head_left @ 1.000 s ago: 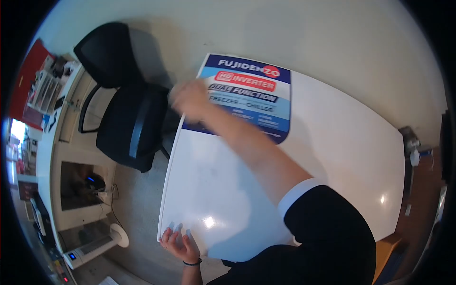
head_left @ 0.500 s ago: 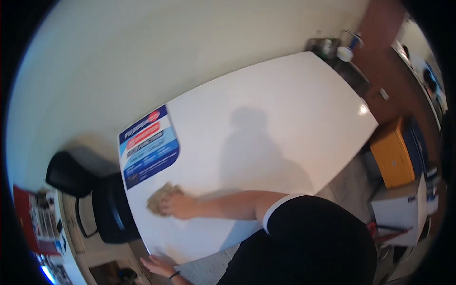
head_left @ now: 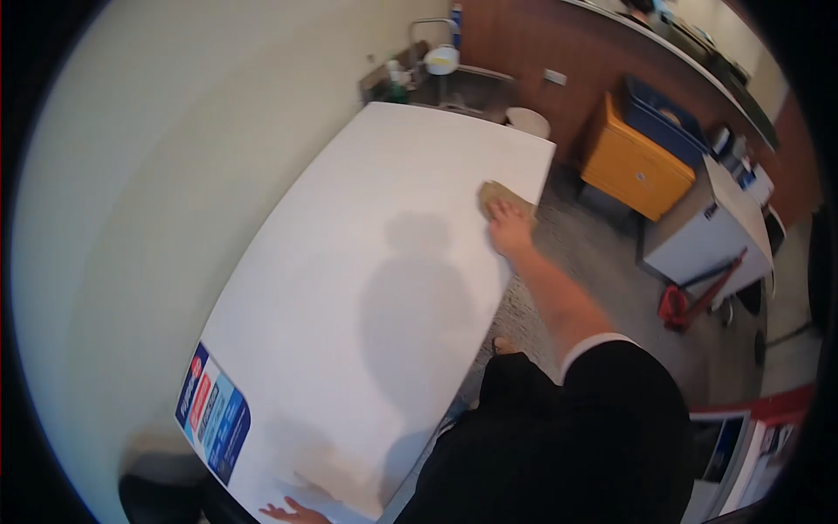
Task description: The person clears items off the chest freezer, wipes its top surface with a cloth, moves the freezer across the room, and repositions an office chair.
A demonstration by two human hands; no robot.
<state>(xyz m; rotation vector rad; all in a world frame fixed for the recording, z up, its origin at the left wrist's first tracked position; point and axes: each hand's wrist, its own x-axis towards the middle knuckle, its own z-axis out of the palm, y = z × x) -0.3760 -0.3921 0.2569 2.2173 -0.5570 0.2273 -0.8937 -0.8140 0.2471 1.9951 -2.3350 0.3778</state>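
My right hand (head_left: 510,229) presses a tan cloth (head_left: 496,194) flat against the white top (head_left: 349,227), close to its far right edge. Its fingers lie over the cloth. At the bottom of the view, my left hand (head_left: 295,512) is partly cut off by the frame. Its fingers are spread and hold nothing, by the near end of the white top. A blue, red and white printed sticker (head_left: 212,410) is on the near left corner. My shadow falls across the middle of the surface.
Beyond the far end is a sink (head_left: 476,92) with a tap and a white dipper (head_left: 442,59). To the right stand an orange cabinet (head_left: 637,162) bearing a blue bin (head_left: 663,118), a white box-shaped unit (head_left: 698,236) and a red dustpan (head_left: 674,307). A black chair (head_left: 161,489) is at lower left.
My right hand and the cloth have gone from near the sticker to the far right edge of the top. The view has turned right, and my left hand stays low with fingers apart.
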